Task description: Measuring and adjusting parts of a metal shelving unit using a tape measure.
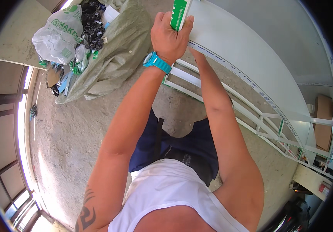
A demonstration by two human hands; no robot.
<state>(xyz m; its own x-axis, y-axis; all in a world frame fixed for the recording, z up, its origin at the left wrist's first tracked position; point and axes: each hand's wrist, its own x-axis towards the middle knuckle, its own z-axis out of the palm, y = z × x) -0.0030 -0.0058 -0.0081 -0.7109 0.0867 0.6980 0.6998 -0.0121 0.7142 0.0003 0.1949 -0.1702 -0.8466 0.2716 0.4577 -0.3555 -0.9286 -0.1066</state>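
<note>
My left hand (169,36), with a turquoise watch on its wrist, reaches to the top of the view. It is closed around the end of a green-and-white film-covered bar (179,15), thumb on the right side and fingers on the left. Just right of that hand lies the corner of a large white panel (244,42), its edge strip marked with dark print. My right hand (194,52) is mostly hidden by the panel's edge, at the end of a forearm stretched forward. Its fingers do not show, nor whether it holds anything.
A white frame of bars (248,110) runs below the panel to the right. At the left, a large grey-green woven sack (112,58) lies with plastic bags (60,38) and scraps. A brown cardboard piece (323,121) stands far right. The concrete floor (69,127) stretches underneath.
</note>
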